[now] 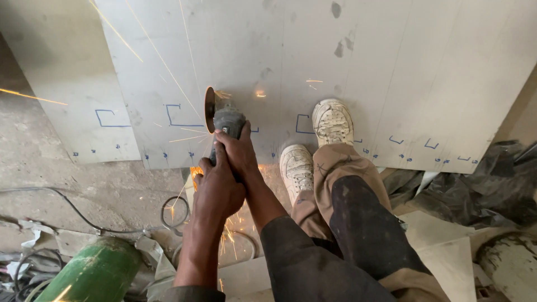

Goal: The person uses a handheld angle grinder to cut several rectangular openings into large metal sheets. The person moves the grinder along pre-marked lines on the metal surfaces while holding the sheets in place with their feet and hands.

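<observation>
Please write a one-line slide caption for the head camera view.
Both hands, left hand and right hand, hold an angle grinder cutting a marked metal sheet, sparks flying.

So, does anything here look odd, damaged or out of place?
Yes. The person's shoe stands on the metal sheet while both hands, left and right, hold a sparking angle grinder. Sparks fly toward the cable and green cylinder. Dark smudges mark the sheet.

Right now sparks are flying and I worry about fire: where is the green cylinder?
In the head view, the green cylinder lies at the bottom left on the floor, left of the person's forearms, beside a black cable.
</observation>
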